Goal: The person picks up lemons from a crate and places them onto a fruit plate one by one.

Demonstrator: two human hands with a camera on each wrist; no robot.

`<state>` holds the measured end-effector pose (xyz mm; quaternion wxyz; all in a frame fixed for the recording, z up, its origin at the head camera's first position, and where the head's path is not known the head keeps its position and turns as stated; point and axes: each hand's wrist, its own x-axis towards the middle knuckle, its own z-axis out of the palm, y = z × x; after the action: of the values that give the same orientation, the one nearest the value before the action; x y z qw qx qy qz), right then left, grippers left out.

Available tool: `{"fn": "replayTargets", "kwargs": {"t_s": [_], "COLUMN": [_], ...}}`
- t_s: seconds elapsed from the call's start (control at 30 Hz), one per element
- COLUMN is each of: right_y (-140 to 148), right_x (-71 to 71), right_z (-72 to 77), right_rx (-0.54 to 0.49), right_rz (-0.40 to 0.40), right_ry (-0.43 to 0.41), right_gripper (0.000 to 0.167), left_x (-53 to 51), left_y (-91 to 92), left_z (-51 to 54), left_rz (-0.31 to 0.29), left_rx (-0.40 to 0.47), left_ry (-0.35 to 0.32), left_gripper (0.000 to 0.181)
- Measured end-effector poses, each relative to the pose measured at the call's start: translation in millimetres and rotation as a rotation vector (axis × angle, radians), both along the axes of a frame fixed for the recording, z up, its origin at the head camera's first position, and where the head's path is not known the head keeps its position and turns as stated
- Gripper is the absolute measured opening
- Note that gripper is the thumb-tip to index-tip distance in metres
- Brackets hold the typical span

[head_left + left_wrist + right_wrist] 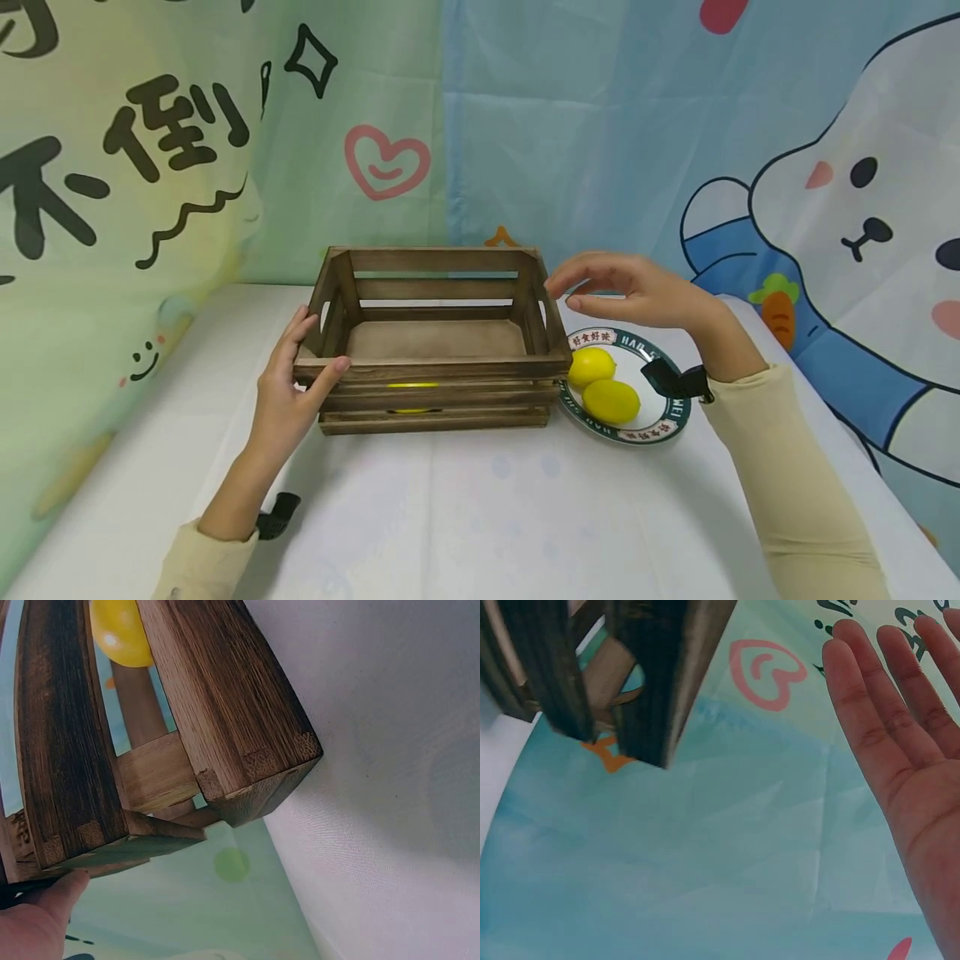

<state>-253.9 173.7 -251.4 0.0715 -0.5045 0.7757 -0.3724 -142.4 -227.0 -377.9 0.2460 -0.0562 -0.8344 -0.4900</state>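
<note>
A brown slatted wooden crate (435, 371) is in the middle of the head view. My left hand (288, 392) grips its left end, thumb over the front rim and fingers along the outer side. In the left wrist view that thumb touches the crate's slats (67, 750), and a yellow fruit (122, 634) shows between them. My right hand (637, 292) hovers just off the crate's right end, holding nothing; in the right wrist view its fingers (907, 712) are extended. Below it, two lemons (592, 367) lie on a white plate with a green rim (677, 414).
A white cloth (450, 517) covers the table. Behind it hangs a printed backdrop (570, 150) with a cartoon bear and lettering. The plate's left edge lies close beside the crate. Yellow also shows through the crate's front gaps.
</note>
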Motion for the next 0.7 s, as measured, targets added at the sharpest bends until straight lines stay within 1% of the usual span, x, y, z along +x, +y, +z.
{"fn": "replayTargets", "kwargs": {"t_s": [0.2, 0.37, 0.47, 0.57, 0.7], "right_y": [-12.7, -25.0, -33.5, -43.5, -57.7], "right_x": [-7.0, -13.3, -16.0, -17.2, -18.6], "right_z": [7.8, 13.7, 18.6, 23.8, 29.9], "right_rx": [-0.057, -0.076, -0.042, 0.027, 0.111], "right_rz": [0.088, 0.140, 0.160, 0.163, 0.163], "right_ry": [0.025, 0.007, -0.002, -0.017, -0.080], "right_gripper": [0.028, 0.031, 0.033, 0.034, 0.037], "left_x": [0.6, -1.0, -1.2, -1.1, -2.1], "left_y": [0.1, -0.1, -0.4, -1.0, -0.9], "left_z": [0.4, -0.7, -1.3, -1.7, -2.7], "left_rz": [-0.004, 0.002, 0.002, 0.002, 0.005], "left_rx": [0.004, -0.006, -0.007, -0.007, -0.012], "left_ry": [-0.001, -0.004, -0.002, -0.001, 0.000], "left_gripper": [0.064, 0.065, 0.065, 0.064, 0.065]}}
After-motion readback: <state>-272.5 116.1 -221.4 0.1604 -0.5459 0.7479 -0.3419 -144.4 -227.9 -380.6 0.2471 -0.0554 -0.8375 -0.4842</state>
